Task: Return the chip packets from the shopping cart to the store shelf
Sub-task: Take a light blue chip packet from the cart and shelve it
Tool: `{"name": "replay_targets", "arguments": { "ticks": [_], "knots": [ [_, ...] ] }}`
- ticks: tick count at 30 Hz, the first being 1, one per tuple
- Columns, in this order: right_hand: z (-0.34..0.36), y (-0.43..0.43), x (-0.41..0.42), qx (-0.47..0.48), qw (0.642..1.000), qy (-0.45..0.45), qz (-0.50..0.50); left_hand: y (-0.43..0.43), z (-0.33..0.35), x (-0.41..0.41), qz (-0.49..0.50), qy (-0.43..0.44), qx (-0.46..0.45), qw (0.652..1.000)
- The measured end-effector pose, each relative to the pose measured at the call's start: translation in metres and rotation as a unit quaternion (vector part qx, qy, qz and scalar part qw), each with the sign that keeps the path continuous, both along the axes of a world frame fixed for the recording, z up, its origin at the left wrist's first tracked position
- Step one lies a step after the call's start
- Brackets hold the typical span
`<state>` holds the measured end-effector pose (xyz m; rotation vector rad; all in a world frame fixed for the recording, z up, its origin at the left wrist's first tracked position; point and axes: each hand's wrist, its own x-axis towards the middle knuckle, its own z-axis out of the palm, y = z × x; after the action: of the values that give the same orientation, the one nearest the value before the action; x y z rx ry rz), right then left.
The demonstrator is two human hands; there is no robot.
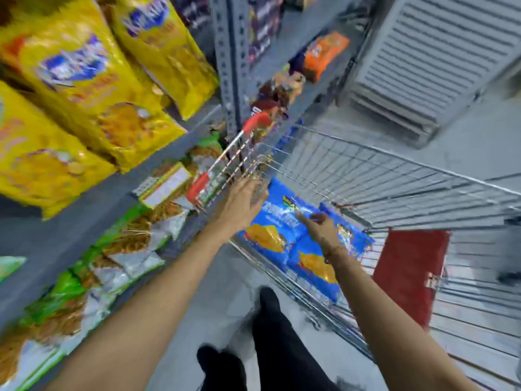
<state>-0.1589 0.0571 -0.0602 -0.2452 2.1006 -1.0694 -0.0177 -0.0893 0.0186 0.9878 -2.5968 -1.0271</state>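
Blue chip packets (284, 238) lie inside the wire shopping cart (394, 179), stacked on its floor. My left hand (242, 201) hovers with fingers spread over the cart's near rim, just left of the packets, holding nothing. My right hand (321, 227) reaches down into the cart and rests on top of a blue packet, fingers pointing forward; no grip on it shows. The grey store shelf (112, 193) runs along the left. The picture is motion-blurred.
Large yellow snack bags (84, 88) fill the upper left shelf. Green and silver snack packets (118, 249) lie on the lower one. A red flap (411, 275) hangs in the cart's seat. A grey upright post (228, 69) divides the shelving; a slatted shutter (439, 52) stands behind.
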Motion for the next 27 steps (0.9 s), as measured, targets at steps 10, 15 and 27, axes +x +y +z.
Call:
{"name": "replay_targets", "arguments": {
  "ticks": [10,15,27],
  "knots": [
    [-0.128,-0.026,0.015,-0.047,0.976,-0.177,-0.114,-0.069,-0.154,-0.065,0.011,-0.328,0.152,0.932],
    [-0.154,-0.04,0.021,-0.021,0.968,-0.163,-0.189,-0.071,-0.207,-0.073,0.028,-0.328,0.275,0.904],
    [-0.164,-0.042,0.006,-0.081,0.947,-0.184,-0.253,-0.057,-0.228,-0.072,0.1,-0.245,0.401,0.877]
  ]
}}
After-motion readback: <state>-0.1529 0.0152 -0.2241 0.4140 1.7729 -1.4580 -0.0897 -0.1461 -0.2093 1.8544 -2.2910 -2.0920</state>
